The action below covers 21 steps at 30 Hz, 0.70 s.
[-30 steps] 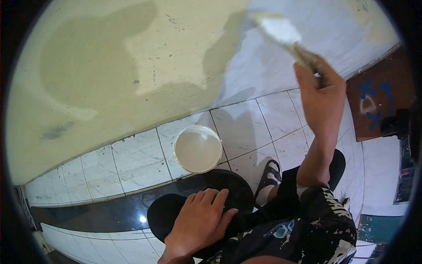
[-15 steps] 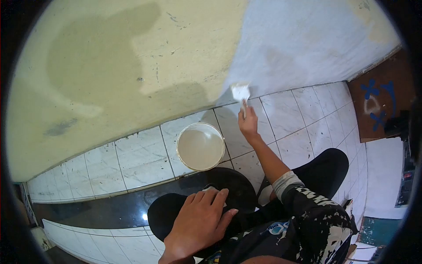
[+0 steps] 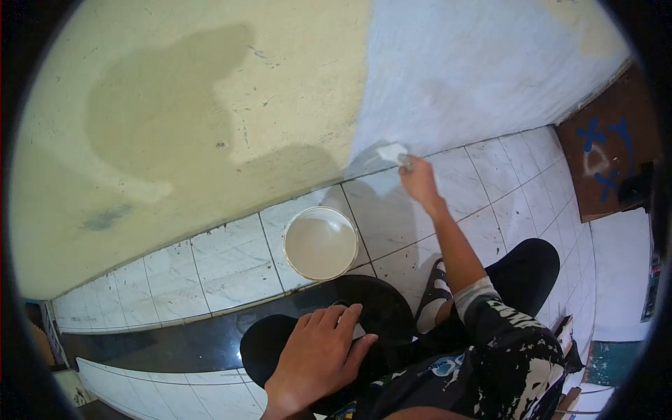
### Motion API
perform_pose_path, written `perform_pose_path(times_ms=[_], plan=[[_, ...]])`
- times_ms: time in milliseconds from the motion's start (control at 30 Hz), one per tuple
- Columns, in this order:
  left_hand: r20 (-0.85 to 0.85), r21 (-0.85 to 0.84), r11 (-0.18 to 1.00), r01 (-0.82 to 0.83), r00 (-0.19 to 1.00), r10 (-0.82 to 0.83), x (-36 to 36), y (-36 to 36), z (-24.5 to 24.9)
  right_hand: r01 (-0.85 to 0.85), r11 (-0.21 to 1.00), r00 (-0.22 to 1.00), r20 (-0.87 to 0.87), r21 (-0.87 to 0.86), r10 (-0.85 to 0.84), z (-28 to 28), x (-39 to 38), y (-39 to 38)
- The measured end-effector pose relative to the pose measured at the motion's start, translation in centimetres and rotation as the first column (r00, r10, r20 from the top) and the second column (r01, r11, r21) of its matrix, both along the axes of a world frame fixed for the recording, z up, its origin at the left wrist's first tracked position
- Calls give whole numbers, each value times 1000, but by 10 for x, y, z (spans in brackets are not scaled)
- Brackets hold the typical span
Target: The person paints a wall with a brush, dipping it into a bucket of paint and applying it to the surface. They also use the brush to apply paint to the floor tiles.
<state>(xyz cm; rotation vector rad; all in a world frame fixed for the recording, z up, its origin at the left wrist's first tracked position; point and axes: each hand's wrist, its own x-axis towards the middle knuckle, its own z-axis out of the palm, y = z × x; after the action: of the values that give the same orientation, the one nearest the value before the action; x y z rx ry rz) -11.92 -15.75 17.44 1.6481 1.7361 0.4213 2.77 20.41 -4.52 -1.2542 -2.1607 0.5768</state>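
My right hand (image 3: 420, 180) is closed around the handle of a paintbrush (image 3: 392, 152). The brush head is at the foot of the wall (image 3: 448, 84), on its white-painted side, just above the floor joint. Bare yellow wall (image 3: 294, 84) lies to the left of a ragged paint edge. My left hand (image 3: 318, 357) rests on my bent knee with its fingers stretched out, holding nothing that I can see. Between both hands and the wall stands a round bucket (image 3: 320, 245) with pale paint inside.
White marbled tiles (image 3: 231, 259) run along the wall, with a dark glossy strip (image 3: 161, 352) nearer me. My sandalled foot (image 3: 432, 301) is right of the bucket. A brown board (image 3: 609, 147) with blue marks stands at the right.
My right hand has moved slightly right, and the brush has turned from upright to slanting along the wall's base. My left hand stays on the knee. The view has shifted a little.
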Motion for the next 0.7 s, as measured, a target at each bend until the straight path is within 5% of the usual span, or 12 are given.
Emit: perform_pose_path(times_ms=[133,400,533,567,700], plan=[[5,-5,1000,6,1000,-6,1,3,1,33,999,999,-13,-37,-33,142,4,-20],[-24,-8,1000,-26,999,25,0,10,0,234,933,952,-260,272,-163,263,5,-73],[-17,-15,1000,-26,1000,26,0,11,-1,203,911,921,-385,358,-54,221,-26,-57],[-6,-11,999,-31,1000,31,0,11,0,198,854,924,-382,481,1,182,-32,-40],[19,12,1000,-24,1000,24,0,9,-2,107,871,945,-320,480,61,30,-48,-26]])
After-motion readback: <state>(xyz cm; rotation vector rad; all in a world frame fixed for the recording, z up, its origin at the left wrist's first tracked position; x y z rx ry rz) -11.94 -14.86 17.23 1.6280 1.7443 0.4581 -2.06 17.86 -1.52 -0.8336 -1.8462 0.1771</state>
